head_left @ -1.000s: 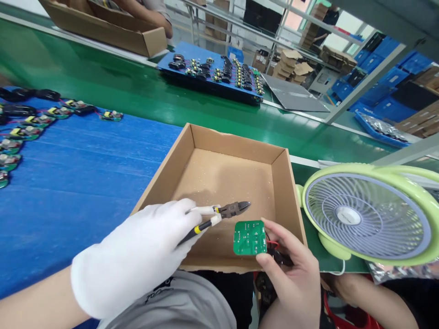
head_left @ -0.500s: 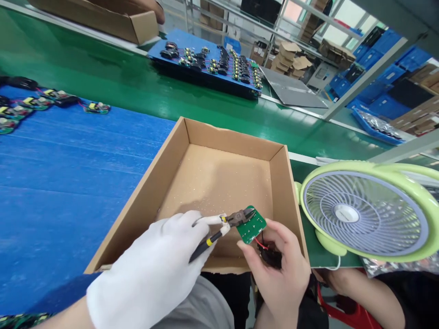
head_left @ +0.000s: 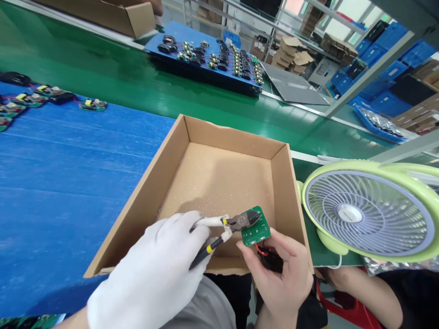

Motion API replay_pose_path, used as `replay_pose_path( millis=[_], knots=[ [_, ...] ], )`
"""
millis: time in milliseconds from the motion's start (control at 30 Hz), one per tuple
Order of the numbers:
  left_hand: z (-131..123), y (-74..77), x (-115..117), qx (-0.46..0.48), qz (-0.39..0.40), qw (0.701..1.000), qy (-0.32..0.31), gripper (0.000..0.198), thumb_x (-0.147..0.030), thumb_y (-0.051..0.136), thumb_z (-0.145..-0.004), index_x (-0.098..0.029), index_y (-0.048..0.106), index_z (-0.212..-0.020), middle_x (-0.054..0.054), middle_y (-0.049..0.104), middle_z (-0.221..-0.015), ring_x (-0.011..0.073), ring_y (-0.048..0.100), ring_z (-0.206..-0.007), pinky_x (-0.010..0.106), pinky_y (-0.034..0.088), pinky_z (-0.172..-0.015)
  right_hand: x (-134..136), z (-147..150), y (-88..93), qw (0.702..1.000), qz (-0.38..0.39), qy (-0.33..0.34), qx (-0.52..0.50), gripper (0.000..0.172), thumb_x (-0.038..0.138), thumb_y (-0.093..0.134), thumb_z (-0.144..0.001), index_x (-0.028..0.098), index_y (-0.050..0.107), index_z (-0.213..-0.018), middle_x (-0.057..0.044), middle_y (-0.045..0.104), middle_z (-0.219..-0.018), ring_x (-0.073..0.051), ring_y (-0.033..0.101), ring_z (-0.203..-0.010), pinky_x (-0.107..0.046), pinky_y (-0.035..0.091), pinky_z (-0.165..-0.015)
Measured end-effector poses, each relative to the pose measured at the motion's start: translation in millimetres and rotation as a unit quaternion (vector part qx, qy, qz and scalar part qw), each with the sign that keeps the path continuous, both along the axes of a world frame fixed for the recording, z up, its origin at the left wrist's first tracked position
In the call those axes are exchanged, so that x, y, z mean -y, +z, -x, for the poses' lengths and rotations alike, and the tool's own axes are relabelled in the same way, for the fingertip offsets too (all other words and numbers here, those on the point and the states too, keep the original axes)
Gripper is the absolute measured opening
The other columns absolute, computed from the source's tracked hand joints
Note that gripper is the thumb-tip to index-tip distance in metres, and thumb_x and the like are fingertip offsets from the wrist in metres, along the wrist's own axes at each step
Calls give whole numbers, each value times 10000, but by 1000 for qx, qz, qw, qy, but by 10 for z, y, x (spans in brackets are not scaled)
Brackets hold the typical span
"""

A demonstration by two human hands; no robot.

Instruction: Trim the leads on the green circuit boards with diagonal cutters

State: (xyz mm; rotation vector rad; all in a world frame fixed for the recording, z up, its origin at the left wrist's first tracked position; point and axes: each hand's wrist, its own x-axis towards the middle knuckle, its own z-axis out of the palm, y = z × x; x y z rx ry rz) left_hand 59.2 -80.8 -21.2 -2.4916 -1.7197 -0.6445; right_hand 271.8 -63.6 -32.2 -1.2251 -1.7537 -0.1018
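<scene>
My left hand (head_left: 161,265), in a white glove, is closed round the handles of a pair of side cutters (head_left: 242,221). The jaws lie over the solder side of a green circuit board (head_left: 255,232), near its upper edge. My bare right hand (head_left: 283,274) grips that board by its edges between thumb and fingers. A red wire and a black part (head_left: 272,260) hang from the board into my right palm, partly hidden by the fingers. Both hands are above the near end of an open cardboard box (head_left: 228,176), whose floor is strewn with tiny bright clippings.
Left of the box, wired circuit boards (head_left: 92,104) lie on a blue mat (head_left: 65,183). A blue tray (head_left: 161,29) of similar boards stands across the green bench. A green fan (head_left: 368,212) stands close on the right, with another person's arm (head_left: 363,292) below it.
The cutters and the board have shifted slightly to the right, and the board is turned a little. Both hands keep their hold. The whole view has moved slightly.
</scene>
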Motion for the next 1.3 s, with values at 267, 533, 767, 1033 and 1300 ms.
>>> replay_pose_path(
  millis=[267, 533, 767, 1033, 1300],
  knots=[
    [-11, 25, -10, -13, 36, 999, -16, 349, -59, 477, -907, -228, 776, -970, 78, 777, -898, 284, 771, -701, 459, 664, -635, 40, -66, -220, 999, -39, -3, 13, 311, 422, 887, -1032, 227, 716, -1204, 10, 809, -799, -178, 796, -617, -259, 675, -569],
    [-17, 50, -36, -44, 138, 988, -52, 355, -33, 553, -846, -237, 814, -972, 83, 777, -919, 318, 783, -772, 513, 696, -699, 65, -64, -220, 1000, -25, 13, -5, 296, 386, 891, -1025, 206, 717, -1183, -13, 828, -800, -195, 813, -611, -267, 684, -554],
    [0, 77, -83, -91, 183, 977, -65, 305, -103, 606, -909, -234, 843, -1048, 100, 784, -971, 305, 758, -813, 475, 664, -744, 103, -93, -271, 999, -37, -7, -1, 331, 425, 920, -996, 187, 750, -1151, -36, 850, -825, -172, 789, -553, -247, 712, -607],
    [65, 51, -15, -84, 149, 982, -76, 185, -138, 701, -913, -248, 833, -981, 79, 729, -934, 263, 679, -831, 392, 542, -759, 119, -141, -338, 998, -3, 49, -28, 351, 258, 957, -929, 228, 736, -1201, -33, 849, -861, -204, 798, -605, -294, 718, -567],
    [127, 21, 10, -85, 109, 988, -73, 162, -125, 716, -892, -253, 813, -909, 73, 675, -900, 249, 614, -783, 400, 489, -763, 90, -177, -268, 994, 12, 100, -45, 397, 159, 976, -849, 253, 715, -1134, -7, 832, -861, -203, 804, -641, -303, 724, -593]
  ],
)
